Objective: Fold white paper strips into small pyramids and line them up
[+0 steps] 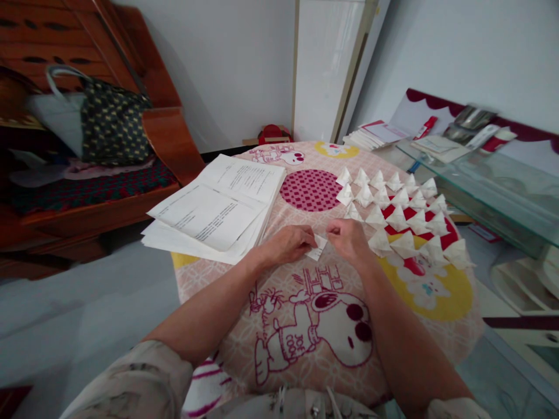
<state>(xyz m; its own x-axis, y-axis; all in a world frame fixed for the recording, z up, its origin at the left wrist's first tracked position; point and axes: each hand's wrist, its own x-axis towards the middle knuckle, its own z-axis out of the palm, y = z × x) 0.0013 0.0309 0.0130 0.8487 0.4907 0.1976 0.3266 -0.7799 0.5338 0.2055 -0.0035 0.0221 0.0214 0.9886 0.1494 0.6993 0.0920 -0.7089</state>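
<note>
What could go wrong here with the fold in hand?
1. The right hand works close to the rows of folded triangles; a wrist sweep could knock the nearest ones out of line.
2. The stack of printed sheets overhangs the left edge of the table and could slide off if the left hand nudges it.
3. The small paper is pinched between both hands; uneven pull may skew the crease.

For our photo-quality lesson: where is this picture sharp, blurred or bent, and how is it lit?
Head view: sharp at the centre, where left hand and right hand pinch the small paper; smeared at right over the glass table; edges lean from wide-angle stretch; light soft and even, shadows faint.
</note>
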